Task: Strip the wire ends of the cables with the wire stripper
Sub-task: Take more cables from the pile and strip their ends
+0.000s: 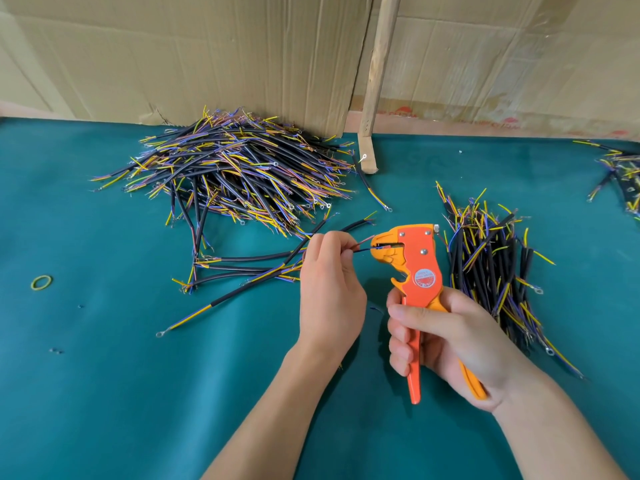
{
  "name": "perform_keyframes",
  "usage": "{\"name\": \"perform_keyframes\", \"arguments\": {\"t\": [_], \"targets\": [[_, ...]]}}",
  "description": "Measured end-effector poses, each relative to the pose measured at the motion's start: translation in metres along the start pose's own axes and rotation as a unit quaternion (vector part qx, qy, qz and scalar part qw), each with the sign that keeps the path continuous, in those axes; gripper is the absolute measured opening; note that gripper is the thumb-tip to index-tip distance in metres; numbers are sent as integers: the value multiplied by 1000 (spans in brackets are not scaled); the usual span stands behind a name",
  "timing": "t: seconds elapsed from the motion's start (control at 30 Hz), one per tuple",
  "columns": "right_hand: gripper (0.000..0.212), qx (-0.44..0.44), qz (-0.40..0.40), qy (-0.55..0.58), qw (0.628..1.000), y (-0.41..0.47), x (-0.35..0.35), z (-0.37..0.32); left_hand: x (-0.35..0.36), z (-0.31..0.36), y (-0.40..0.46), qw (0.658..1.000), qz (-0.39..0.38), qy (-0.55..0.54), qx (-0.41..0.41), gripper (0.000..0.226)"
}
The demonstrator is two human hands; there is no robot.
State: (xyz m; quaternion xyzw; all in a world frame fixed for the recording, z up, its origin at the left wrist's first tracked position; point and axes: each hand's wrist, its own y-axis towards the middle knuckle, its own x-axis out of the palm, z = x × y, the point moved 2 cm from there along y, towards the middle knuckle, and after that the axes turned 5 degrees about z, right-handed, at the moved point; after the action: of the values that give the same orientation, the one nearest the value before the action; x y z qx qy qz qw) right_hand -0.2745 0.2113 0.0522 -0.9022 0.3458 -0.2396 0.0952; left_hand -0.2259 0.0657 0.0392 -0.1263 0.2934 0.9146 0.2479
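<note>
Now a wire end is fed into the stripper's mouth.

Thin coloured wires [360,247] are pinched by the left hand [329,289], their tips set in the head of the orange wire stripper [415,268], whose handles are clenched upright in the right hand [446,344]. Both forearms are stretched in from the near edge. The green mat [104,375] is covered at far left by a big heap of cables [235,171], at right by a smaller pile [491,268]. Cardboard [207,57] is propped behind.
</note>
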Motion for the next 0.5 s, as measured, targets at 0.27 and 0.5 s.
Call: {"name": "perform_keyframes", "arguments": {"t": [0.27,0.5], "targets": [[21,-7,12,15,1000,-1,9,2,-1,-1,0,999,18,-28,-9,15],[24,-8,31,13,999,1,8,1,0,-3,-1,998,23,-41,-28,14]]}}
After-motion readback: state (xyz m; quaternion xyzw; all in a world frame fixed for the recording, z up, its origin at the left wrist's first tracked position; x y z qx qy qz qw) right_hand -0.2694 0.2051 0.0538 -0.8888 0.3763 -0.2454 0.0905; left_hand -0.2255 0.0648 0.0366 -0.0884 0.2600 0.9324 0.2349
